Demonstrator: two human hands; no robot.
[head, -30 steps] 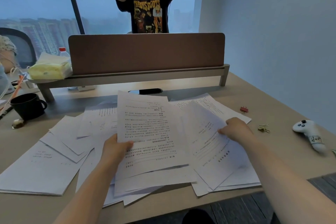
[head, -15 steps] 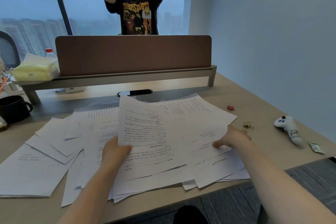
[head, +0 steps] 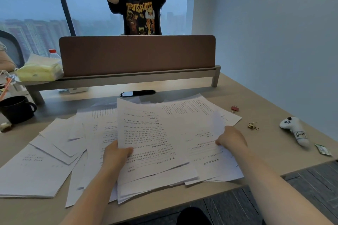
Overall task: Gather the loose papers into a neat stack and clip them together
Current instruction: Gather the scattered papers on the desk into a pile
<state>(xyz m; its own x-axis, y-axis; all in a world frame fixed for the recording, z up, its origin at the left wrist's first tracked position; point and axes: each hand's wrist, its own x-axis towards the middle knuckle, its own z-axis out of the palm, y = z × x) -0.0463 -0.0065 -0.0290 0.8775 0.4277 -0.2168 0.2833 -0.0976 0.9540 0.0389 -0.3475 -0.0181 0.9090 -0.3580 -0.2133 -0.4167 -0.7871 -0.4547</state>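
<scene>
Gripping the top printed sheets (head: pixel 153 139), left hand (head: pixel 115 155) pinches their left edge, right hand (head: pixel 231 138) curls round another sheet's edge; red binder clip (head: pixel 234 109) lies near the tabletop's (head: pixel 265 100) right edge.

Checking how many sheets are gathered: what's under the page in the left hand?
More printed sheets fan out beneath the top page that the left hand grips; their count and the desk below are covered.

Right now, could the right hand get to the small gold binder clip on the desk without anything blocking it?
Probably yes. The small gold binder clip lies on bare tan desk just right of the right hand, nothing between them. But that hand grips the white paper sheets and must let go first.
</scene>
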